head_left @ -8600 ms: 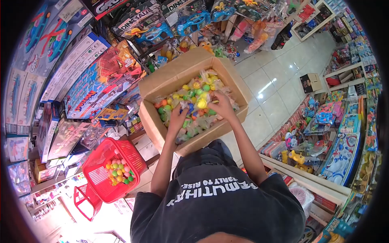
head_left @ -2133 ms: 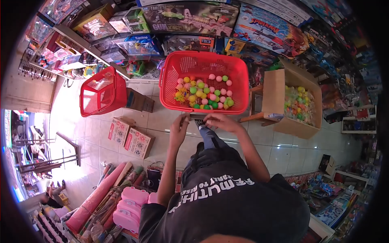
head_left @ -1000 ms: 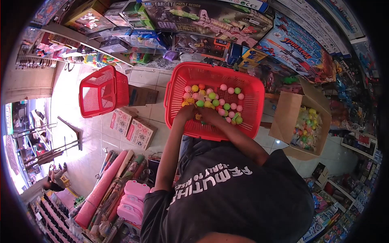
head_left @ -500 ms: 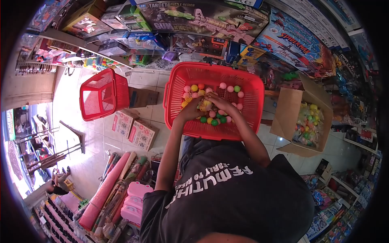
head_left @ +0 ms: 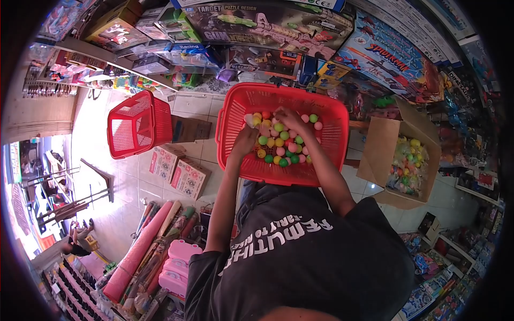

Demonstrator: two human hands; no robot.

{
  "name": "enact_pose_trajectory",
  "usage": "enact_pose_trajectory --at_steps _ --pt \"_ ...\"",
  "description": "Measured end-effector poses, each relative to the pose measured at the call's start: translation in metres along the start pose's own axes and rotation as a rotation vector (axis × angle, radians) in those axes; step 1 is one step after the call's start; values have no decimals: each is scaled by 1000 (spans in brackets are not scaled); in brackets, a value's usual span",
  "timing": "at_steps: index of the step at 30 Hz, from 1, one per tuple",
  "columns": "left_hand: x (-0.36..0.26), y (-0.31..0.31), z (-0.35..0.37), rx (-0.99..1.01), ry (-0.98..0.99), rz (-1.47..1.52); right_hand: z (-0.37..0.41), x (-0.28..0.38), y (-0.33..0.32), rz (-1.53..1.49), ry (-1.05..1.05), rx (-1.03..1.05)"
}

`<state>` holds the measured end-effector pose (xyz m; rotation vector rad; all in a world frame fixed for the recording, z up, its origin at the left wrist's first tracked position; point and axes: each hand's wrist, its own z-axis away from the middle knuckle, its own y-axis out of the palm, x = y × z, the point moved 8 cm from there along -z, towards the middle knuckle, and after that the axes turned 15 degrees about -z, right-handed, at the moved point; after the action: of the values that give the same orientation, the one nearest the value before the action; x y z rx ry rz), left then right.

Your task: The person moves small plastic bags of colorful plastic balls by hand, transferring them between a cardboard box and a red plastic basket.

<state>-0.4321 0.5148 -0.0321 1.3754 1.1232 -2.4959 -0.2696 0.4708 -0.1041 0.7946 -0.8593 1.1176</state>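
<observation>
A large red basket (head_left: 336, 128) stands in front of me with several small balls (head_left: 280, 151) in pink, yellow, green and orange on its bottom. Over the basket's left side is my left hand (head_left: 246, 139), its fingers closed at a pale, see-through piece of plastic (head_left: 249, 120). My right hand (head_left: 290, 119) is farther right, over the balls near the far side. Its fingers point down and left, and whether they hold anything is too small to tell.
An open cardboard box (head_left: 377, 152) with bagged colourful balls stands at the right. At the left are a second red basket (head_left: 138, 125) and cartons (head_left: 187, 176) on the floor. Rolls (head_left: 140, 251) and pink cases (head_left: 175, 267) lie lower left. Toy boxes (head_left: 267, 27) line the far side.
My hands have moved apart, the left one to the left and the right one slightly up and right. More balls, several of them light green and yellow, now show loose between them.
</observation>
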Motion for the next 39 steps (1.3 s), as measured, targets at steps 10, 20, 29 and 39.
enact_pose_trajectory --at_steps 10,20,29,39 --pt "-1 -10 3 -94 -4 -302 26 6 33 911 -223 33" --pt "17 -4 -4 -72 -139 -240 36 -3 10 573 -421 -26" --pt "-5 -16 2 -145 -90 -243 75 27 -18 466 -163 -134" --pt "-19 8 1 5 46 38 153 57 -31 129 -394 -418"
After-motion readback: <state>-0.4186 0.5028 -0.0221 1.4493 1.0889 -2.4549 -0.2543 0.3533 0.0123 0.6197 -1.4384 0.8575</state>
